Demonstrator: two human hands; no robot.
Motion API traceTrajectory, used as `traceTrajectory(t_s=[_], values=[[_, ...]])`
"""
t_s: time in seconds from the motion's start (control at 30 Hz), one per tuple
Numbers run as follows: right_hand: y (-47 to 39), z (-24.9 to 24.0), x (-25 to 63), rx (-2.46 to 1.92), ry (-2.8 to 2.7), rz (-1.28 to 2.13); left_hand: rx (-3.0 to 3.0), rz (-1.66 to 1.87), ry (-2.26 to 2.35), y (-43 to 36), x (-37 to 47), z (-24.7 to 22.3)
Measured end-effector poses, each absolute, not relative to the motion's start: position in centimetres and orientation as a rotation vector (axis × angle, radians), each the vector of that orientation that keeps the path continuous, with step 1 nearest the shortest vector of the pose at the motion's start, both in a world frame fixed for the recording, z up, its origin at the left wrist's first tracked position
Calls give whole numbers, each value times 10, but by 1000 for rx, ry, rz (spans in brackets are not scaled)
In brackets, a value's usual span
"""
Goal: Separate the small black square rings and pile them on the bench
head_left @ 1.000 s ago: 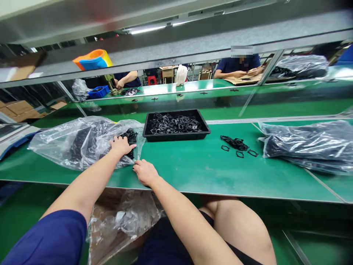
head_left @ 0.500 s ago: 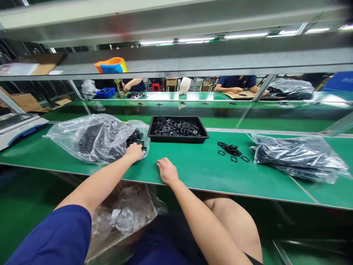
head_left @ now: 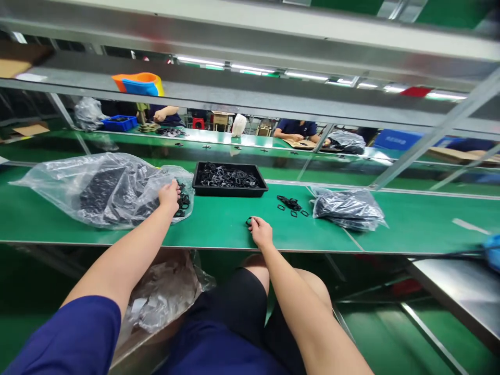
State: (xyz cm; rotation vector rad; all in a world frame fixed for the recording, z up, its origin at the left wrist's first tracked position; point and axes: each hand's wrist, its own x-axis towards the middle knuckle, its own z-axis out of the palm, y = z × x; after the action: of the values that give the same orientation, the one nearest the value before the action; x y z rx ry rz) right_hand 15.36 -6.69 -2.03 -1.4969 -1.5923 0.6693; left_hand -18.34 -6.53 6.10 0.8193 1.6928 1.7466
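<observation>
My left hand [head_left: 169, 197] is at the mouth of a large clear plastic bag [head_left: 117, 179] filled with black parts. Its fingers are curled among the loose black parts [head_left: 182, 202] there, and what they grip is hidden. My right hand [head_left: 261, 232] pinches a small black ring-shaped part [head_left: 248, 221] just over the green table. A black tray [head_left: 230, 192] heaped with similar parts sits beyond and between my hands. To the right of the tray lies a small pile of black rings [head_left: 289, 203], with several single ones in front.
A flat clear bag of black parts [head_left: 347, 208] lies to the right on the green table [head_left: 219, 229]. Under the front edge is a box with crumpled plastic [head_left: 164, 297]. A shelf [head_left: 234, 104] crosses above. People work at the far bench.
The view has turned right. My right hand has moved right and now shows a black ring in its fingers. My left hand has shifted slightly farther back at the bag's mouth.
</observation>
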Motion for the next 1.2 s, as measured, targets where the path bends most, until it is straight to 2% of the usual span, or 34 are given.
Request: traceTrajectory(t_s=[0.17,0.6,0.83,1.03,1.2], values=[[-64,-24,153,-1492,-1543,700,591,1634,1314,-49,-164,73],[-35,-19,157,-1465,-1326,911,636,1264,858,-17,-27,30],[12,-15,160,-1386,-1120,1022,783,1145,892,9,27,8],[52,-17,162,-1281,-1106,1099,1064,1304,1067,28,36,-18],[60,-16,165,-1241,-1112,1149,1216,1385,1209,32,32,-21]])
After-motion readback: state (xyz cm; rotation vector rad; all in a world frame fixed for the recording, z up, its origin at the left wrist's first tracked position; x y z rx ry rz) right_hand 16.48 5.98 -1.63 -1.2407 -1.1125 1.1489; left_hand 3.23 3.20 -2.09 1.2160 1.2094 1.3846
